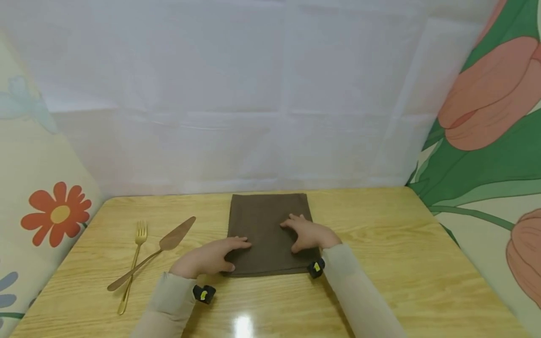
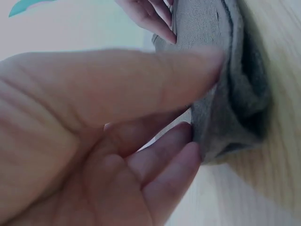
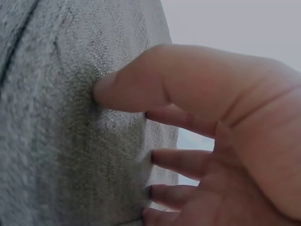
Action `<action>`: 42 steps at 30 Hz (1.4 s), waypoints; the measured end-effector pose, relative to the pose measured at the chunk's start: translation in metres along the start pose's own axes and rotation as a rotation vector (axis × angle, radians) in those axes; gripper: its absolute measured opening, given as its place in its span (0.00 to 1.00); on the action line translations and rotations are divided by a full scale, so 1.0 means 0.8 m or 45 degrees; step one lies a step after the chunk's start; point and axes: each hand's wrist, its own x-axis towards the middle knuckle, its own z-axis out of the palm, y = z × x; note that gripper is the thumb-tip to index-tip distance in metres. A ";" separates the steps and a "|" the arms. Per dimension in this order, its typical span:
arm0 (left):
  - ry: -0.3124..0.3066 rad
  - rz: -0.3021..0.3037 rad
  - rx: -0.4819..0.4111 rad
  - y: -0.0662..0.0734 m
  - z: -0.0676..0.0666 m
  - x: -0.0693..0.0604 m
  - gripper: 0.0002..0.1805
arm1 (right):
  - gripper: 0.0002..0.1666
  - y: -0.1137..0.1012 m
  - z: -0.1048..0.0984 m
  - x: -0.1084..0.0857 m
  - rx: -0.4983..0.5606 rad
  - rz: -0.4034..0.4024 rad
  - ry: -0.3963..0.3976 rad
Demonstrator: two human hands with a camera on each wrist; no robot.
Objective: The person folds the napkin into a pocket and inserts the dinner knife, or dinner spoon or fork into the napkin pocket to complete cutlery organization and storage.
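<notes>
A folded dark brown cloth (image 1: 266,225) lies flat on the table in the head view. My left hand (image 1: 211,256) rests on its near left corner, fingers extended over the top and thumb by the near edge. The left wrist view shows the layered folds of the cloth (image 2: 244,94) beside the thumb. Farther right, my right hand (image 1: 310,232) touches the upper face of the cloth with spread fingertips. In the right wrist view the thumb (image 3: 136,84) and fingertips press on the fabric (image 3: 56,141), not gripping it.
A gold fork (image 1: 137,253) and a brown cake server (image 1: 171,237) lie crossed on the left of the wooden table (image 1: 401,253). A white sheet (image 1: 236,94) hangs behind, with flower-patterned panels (image 1: 486,108) at both sides.
</notes>
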 end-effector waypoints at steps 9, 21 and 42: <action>-0.023 -0.038 -0.023 -0.003 0.005 -0.017 0.38 | 0.31 0.017 0.018 -0.007 0.118 -0.194 0.137; -0.004 0.001 -0.016 -0.008 -0.002 -0.038 0.35 | 0.26 0.031 -0.001 -0.064 0.113 -0.383 0.066; 0.095 0.015 0.216 0.009 0.006 -0.020 0.24 | 0.29 0.036 0.020 -0.086 -0.096 -0.355 0.082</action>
